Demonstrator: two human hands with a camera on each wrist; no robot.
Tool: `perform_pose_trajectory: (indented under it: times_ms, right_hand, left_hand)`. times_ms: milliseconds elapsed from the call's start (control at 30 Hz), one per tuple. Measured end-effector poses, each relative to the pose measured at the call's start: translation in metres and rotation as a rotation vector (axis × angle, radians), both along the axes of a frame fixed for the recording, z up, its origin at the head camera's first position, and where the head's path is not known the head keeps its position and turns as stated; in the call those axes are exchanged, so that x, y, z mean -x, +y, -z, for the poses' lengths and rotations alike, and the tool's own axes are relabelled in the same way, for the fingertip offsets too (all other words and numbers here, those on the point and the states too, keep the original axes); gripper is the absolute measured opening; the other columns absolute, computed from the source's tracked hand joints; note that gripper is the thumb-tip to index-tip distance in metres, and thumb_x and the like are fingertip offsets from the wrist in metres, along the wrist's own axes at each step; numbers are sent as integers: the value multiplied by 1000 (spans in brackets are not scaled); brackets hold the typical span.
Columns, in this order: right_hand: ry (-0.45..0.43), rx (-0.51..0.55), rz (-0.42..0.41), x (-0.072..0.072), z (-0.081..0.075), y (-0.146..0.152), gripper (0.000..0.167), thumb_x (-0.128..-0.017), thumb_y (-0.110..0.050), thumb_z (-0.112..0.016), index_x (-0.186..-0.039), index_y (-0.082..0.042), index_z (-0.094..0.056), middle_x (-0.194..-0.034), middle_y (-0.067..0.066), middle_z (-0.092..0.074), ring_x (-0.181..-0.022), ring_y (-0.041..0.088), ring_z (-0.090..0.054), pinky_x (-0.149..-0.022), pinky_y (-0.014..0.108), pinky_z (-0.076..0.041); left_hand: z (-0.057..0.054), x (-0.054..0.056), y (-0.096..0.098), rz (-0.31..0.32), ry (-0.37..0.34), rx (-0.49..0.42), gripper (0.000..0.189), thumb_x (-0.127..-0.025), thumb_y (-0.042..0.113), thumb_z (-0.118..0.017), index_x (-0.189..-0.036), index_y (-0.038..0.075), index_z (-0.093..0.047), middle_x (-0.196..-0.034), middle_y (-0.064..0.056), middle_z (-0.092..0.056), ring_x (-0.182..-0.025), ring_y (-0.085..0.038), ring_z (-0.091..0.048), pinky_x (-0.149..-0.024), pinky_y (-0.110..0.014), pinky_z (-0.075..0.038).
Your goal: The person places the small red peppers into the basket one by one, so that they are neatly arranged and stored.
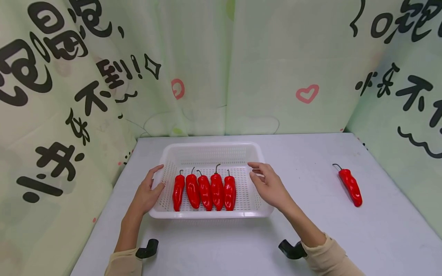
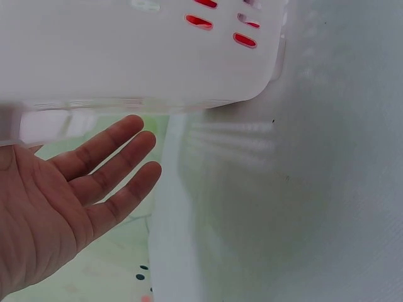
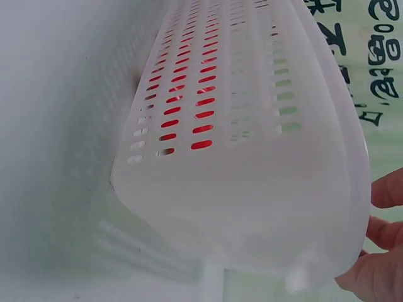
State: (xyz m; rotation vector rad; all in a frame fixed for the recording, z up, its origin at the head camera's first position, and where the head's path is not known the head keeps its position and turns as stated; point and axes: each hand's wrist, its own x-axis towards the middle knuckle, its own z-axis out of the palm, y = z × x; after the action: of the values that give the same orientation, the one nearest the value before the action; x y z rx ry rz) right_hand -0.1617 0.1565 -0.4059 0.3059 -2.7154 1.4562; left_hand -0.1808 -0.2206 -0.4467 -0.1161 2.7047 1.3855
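Observation:
A white perforated plastic basket [image 1: 210, 215] stands on the table, with several red chili peppers [image 1: 216, 191] lying side by side in it, stems away from me. My left hand [image 1: 146, 195] is at the basket's left rim, thumb and fingers spread. In the left wrist view, straight fingers [image 2: 116, 198] extend beside the basket wall, the thumb out of sight. At the right rim is my right hand [image 1: 271, 186], its fingers lightly bent and reaching over the edge. The right wrist view shows its fingertips [image 3: 387, 189] right at the rim.
Another red chili pepper [image 1: 350, 187] lies alone on the white table [image 1: 310, 161], to the right of the basket. A pale green curtain [image 1: 259, 57] with black lettering hangs behind and along both sides. Dark wrist-worn pieces [image 1: 147, 248] show at both sleeves.

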Motion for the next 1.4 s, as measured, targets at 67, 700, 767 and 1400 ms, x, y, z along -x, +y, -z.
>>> perform_pose_trajectory:
  times_ms: [67, 700, 767, 1400]
  right_hand:
    - [-1, 8, 15, -1, -1, 5, 40, -105, -13, -53, -142, 1, -52, -140, 24, -51, -128, 41, -56, -104, 54, -49]
    - [22, 41, 128, -11, 5, 41, 40, -106, -20, -52, -141, 0, -55, -140, 21, -54, -123, 37, -56, -103, 55, -51]
    - [20, 43, 139, -12, 6, 44, 41, -106, -21, -52, -141, 1, -55, -140, 21, -54, -123, 37, -56, -103, 55, -51]
    - [-33, -26, 235, -24, 30, 74, 41, -107, -25, -50, -140, -2, -57, -139, 20, -56, -119, 32, -56, -88, 13, -45]
  left_hand:
    - [0, 0, 0, -7, -3, 0, 64, -99, 19, -53, -159, 30, -31, -148, -25, -51, -109, -41, -65, -78, -47, -63]
    - [1, -1, 0, -8, 4, -2, 66, -99, 18, -53, -159, 30, -29, -149, -24, -49, -109, -40, -65, -78, -48, -63]
    - [1, 0, 0, -7, 4, -5, 66, -99, 18, -53, -159, 30, -30, -148, -25, -50, -109, -41, -65, -78, -48, -63]
    - [0, -2, 0, -15, -5, -13, 67, -99, 18, -54, -160, 32, -28, -155, -22, -44, -115, -42, -63, -82, -50, -62]
